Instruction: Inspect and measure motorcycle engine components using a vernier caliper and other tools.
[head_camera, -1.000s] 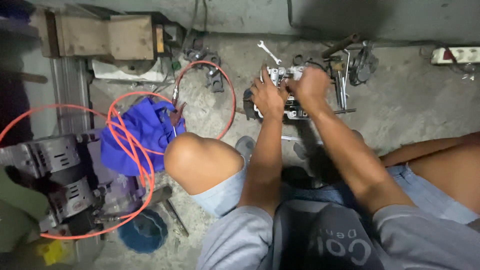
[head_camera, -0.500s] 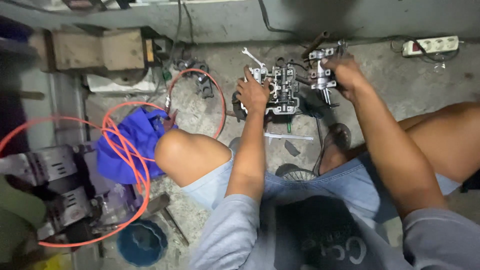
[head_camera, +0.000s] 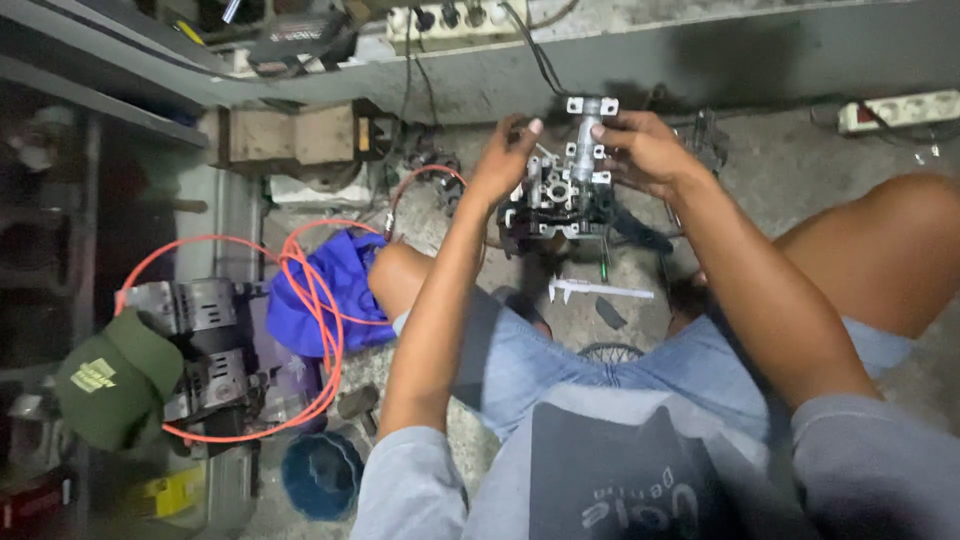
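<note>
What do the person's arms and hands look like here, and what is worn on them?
Both hands, left hand and right hand, are bare: no gloves, rings or watch visible. The forearms are uncovered; grey sleeves begin above the elbows, belonging to a grey top with a dark front panel.

Both hands, left hand (head_camera: 505, 160) and right hand (head_camera: 645, 150), grip a metal engine part (head_camera: 560, 190) above the concrete floor (head_camera: 800, 180).

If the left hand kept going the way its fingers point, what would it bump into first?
Probably the grey wall behind the metal engine part. The left hand grips that part's side with fingers pointing up and away; depth is hard to judge.
</note>
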